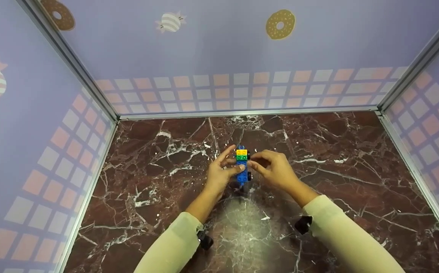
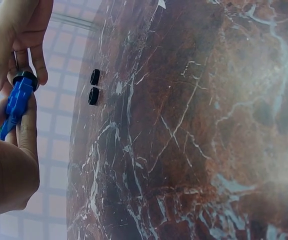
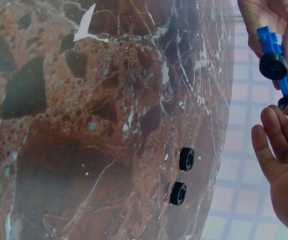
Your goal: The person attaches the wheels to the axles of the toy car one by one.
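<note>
My left hand [image 1: 221, 174] grips a toy car [image 1: 241, 177], its thumb lying over the blue chassis [image 2: 18, 102]. Across one end of the chassis sit a green brick [image 1: 242, 157] and a yellow brick [image 1: 241, 152]. On the car's right side are two black wheels: a rear wheel [image 3: 273, 66] and a front wheel [image 3: 286, 103]. The right hand [image 1: 278, 170] has its thumb and fingertips at that front wheel, pinching it from the side. The car is held above the table.
Two loose black wheels, one wheel [image 3: 186, 159] beside another wheel [image 3: 178, 193], stand on the dark red marbled table [image 1: 158, 227]. Purple panels [image 1: 219, 49] with printed sweets and checks enclose the table at the back and both sides.
</note>
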A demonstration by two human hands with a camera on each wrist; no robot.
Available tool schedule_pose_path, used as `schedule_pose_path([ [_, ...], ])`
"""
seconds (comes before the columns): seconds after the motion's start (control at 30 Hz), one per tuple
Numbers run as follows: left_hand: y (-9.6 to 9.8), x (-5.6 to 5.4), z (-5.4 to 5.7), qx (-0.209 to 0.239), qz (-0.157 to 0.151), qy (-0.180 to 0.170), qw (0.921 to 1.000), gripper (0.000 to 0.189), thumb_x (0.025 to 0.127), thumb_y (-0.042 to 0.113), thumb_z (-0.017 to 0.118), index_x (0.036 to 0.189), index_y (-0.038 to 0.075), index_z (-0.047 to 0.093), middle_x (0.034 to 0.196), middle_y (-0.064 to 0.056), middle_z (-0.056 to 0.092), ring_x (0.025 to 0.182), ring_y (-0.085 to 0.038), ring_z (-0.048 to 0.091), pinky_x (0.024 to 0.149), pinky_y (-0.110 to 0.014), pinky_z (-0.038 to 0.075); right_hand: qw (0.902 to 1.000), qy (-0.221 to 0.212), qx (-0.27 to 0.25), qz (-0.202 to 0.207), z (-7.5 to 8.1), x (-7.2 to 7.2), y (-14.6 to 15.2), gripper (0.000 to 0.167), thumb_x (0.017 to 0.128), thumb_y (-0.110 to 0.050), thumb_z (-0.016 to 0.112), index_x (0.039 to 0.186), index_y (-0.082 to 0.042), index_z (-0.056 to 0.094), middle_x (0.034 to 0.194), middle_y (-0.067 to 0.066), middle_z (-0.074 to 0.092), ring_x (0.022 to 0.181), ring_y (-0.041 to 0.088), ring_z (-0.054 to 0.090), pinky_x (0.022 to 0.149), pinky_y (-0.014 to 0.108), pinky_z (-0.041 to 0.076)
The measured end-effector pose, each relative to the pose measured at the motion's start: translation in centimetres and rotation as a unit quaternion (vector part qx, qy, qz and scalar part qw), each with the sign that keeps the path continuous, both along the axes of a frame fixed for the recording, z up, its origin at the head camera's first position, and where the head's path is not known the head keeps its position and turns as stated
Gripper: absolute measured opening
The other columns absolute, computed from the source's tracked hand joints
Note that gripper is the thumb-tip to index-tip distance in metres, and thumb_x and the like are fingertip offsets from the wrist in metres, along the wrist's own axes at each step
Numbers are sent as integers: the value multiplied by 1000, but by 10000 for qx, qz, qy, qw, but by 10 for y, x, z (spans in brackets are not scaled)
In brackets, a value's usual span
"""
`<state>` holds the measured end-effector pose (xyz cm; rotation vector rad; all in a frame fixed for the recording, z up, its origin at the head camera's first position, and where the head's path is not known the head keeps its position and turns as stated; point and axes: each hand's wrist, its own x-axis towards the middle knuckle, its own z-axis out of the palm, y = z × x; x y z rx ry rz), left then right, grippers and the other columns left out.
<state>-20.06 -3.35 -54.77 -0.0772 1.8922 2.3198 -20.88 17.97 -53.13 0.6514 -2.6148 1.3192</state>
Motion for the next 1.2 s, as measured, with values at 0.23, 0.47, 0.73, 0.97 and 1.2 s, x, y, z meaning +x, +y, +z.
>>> schedule_pose_path([
  [0.23, 0, 0, 2, -24, 15, -15, 10000, 79, 90, -5, 87, 162, 13, 57, 108, -9, 79, 87, -13, 78, 71, -27, 65, 9996, -106, -183, -197, 1, -3, -3, 24, 101, -20, 83, 114, 0, 80, 108, 15, 82, 85, 23, 75, 78, 47, 68],
  [0.47, 2, 2, 0, -312, -41, 151, 9994, 81, 87, -4, 89, 160, 11, 58, 103, -8, 77, 90, -15, 72, 74, -24, 64, 9982, -173, -531, -226, 5, -9, -4, 24, 104, -17, 79, 121, 1, 78, 114, 13, 81, 100, 28, 80, 92, 44, 70],
  [0.73, 5, 3, 0, -415, -132, 264, 9987, 83, 85, -6, 90, 160, 9, 57, 102, -8, 76, 84, -13, 74, 77, -25, 64, 9986, -102, -502, -119, 11, -13, -7, 23, 107, -10, 72, 126, 2, 79, 116, 14, 76, 100, 29, 79, 88, 41, 70],
  [0.97, 5, 3, 0, -412, -213, 313, 9984, 80, 86, -5, 89, 158, 9, 58, 102, -8, 78, 87, -14, 75, 78, -26, 65, 9995, 198, -259, -28, 13, -18, -11, 23, 106, -8, 73, 124, 5, 80, 110, 15, 73, 96, 29, 77, 84, 40, 70],
  [1.2, 4, 4, 0, -441, -283, 276, 9982, 81, 86, -3, 89, 159, 7, 57, 102, -5, 76, 85, -12, 72, 73, -23, 61, 9997, 207, -50, 103, 12, -19, -13, 26, 104, -11, 77, 126, 2, 80, 109, 16, 74, 99, 31, 77, 88, 42, 71],
])
